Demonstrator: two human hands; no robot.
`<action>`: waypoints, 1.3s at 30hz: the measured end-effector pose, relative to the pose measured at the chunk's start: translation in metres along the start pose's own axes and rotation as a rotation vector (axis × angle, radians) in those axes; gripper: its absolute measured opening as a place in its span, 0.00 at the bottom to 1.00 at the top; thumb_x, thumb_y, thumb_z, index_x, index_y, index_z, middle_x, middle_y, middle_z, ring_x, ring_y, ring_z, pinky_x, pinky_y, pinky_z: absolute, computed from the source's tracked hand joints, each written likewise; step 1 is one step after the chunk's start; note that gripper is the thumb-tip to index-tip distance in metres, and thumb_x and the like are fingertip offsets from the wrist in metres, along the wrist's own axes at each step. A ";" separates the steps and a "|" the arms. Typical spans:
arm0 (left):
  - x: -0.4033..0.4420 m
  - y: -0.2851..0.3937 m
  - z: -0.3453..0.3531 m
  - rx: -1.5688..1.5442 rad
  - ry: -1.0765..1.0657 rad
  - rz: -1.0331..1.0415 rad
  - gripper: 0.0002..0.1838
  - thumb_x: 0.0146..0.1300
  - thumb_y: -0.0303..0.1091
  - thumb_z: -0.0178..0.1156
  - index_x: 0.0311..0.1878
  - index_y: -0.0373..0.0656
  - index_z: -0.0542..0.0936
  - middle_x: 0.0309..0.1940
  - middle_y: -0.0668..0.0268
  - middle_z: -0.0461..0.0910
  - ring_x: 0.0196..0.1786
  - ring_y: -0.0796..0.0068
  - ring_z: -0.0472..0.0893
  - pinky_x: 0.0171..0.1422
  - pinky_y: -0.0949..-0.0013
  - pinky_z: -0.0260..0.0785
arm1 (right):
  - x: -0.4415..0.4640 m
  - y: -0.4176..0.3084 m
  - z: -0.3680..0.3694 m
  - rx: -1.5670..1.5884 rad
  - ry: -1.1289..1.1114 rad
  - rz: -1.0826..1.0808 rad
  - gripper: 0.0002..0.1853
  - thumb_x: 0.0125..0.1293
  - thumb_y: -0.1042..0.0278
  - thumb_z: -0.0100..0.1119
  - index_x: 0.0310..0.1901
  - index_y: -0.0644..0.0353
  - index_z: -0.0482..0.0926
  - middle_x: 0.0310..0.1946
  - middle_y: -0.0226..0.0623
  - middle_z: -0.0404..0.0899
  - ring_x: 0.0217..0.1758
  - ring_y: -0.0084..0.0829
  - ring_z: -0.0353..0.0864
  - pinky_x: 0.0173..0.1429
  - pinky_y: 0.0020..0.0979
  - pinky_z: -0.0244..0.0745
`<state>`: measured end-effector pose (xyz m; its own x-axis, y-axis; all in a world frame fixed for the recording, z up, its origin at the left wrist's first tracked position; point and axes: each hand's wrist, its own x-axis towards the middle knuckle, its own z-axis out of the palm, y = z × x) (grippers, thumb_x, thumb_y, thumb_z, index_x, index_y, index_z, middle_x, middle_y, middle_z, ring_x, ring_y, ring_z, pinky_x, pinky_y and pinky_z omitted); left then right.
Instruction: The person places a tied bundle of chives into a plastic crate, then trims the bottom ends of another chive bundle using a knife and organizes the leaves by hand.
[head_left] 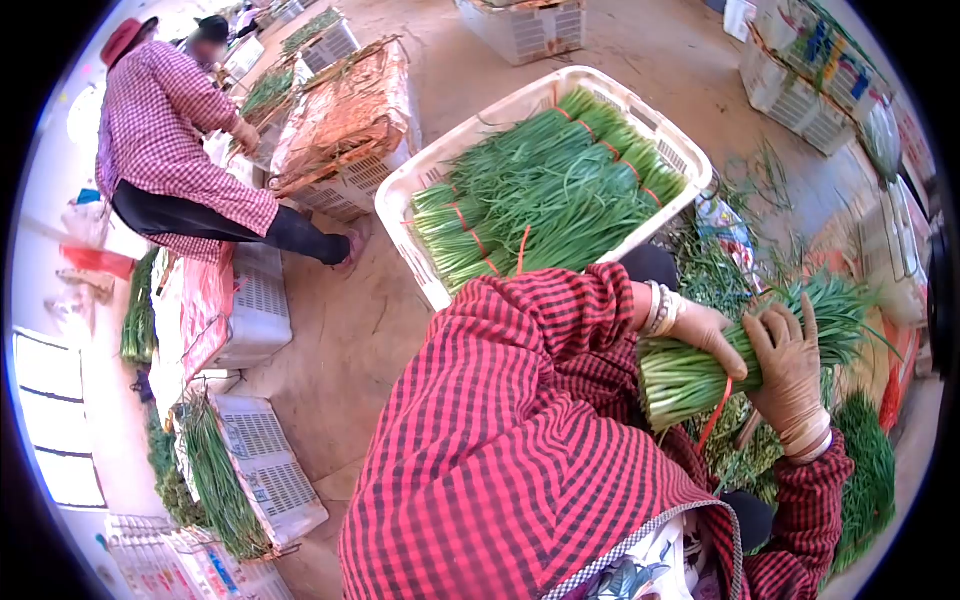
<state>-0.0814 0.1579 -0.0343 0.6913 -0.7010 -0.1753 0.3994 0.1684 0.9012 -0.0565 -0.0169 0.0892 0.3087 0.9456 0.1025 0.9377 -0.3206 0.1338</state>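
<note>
While gripping one fat bunch of greens (690, 385) with both hands, can see pale stem ends off to the left and leafy tips trailing away to the right. Basically pinned between two palms. Clamped over the top of the stems with the left hand (705, 335), bangles (657, 308) at the wrist. Gripped further along, on the leafier part, with the gloved right hand (787, 375), just beside the left and with fingers laid up across the leaves.

Dangling below the bunch, near the left fingertips: an orange-red tie (715, 415). Can't tell whether knotted or loose. Lying under and behind all that, a messy pile of loose greens (710, 280), plus a darker heap (865, 480) over to the right.

Going further out, just beyond the left arm: a big white crate (393, 205) on the floor (310, 380), packed with tied bundles (560, 170). Over at the lower left, another crate (270, 460), with long greens (215, 475) along one side. Up at the top left, bent toward more crates, a person in a checked top (180, 120) and red hat (127, 38).
</note>
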 end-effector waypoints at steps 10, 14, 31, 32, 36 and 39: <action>-0.093 0.081 -0.032 0.545 0.551 0.139 0.48 0.39 0.50 0.78 0.61 0.34 0.71 0.52 0.53 0.80 0.55 0.63 0.79 0.61 0.65 0.71 | 0.081 -0.020 -0.012 -0.109 0.149 0.009 0.40 0.44 0.71 0.68 0.64 0.55 0.69 0.66 0.40 0.67 0.74 0.42 0.60 0.79 0.51 0.47; -0.160 0.108 -0.062 0.447 0.696 0.239 0.40 0.49 0.37 0.75 0.64 0.34 0.69 0.52 0.61 0.80 0.53 0.72 0.79 0.60 0.68 0.71 | 0.068 -0.008 -0.019 -0.002 0.345 0.108 0.36 0.50 0.76 0.65 0.65 0.57 0.70 0.68 0.42 0.65 0.73 0.45 0.61 0.76 0.49 0.52; -0.287 -0.072 -0.161 0.847 0.912 -0.872 0.54 0.38 0.54 0.77 0.67 0.35 0.66 0.60 0.47 0.75 0.63 0.53 0.75 0.66 0.63 0.67 | -0.082 0.047 0.134 0.695 -0.339 0.523 0.24 0.60 0.62 0.64 0.57 0.63 0.77 0.51 0.49 0.81 0.56 0.47 0.79 0.61 0.40 0.72; -0.287 -0.075 -0.157 0.894 1.038 -0.793 0.54 0.38 0.56 0.75 0.67 0.37 0.67 0.59 0.47 0.76 0.61 0.53 0.76 0.65 0.62 0.68 | -0.073 0.048 0.132 0.647 -0.379 0.460 0.25 0.60 0.63 0.63 0.57 0.63 0.76 0.51 0.49 0.81 0.55 0.48 0.80 0.59 0.40 0.73; -0.282 -0.077 -0.151 0.883 1.087 -0.804 0.52 0.37 0.62 0.73 0.65 0.41 0.70 0.52 0.47 0.80 0.58 0.54 0.79 0.65 0.62 0.67 | -0.054 0.034 0.126 0.653 -0.387 0.405 0.25 0.61 0.63 0.62 0.59 0.63 0.75 0.52 0.49 0.80 0.55 0.48 0.79 0.59 0.40 0.73; -0.291 -0.074 -0.164 0.616 0.915 -0.642 0.51 0.37 0.58 0.77 0.63 0.36 0.73 0.54 0.53 0.81 0.57 0.58 0.79 0.67 0.64 0.66 | -0.051 0.026 0.119 0.707 -0.371 0.414 0.25 0.62 0.62 0.62 0.59 0.63 0.75 0.52 0.50 0.80 0.56 0.48 0.79 0.59 0.40 0.73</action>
<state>-0.2136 0.4632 -0.1154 0.7376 0.2360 -0.6327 0.6403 -0.5420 0.5443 -0.0288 -0.0666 -0.0300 0.5606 0.7578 -0.3339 0.5810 -0.6473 -0.4934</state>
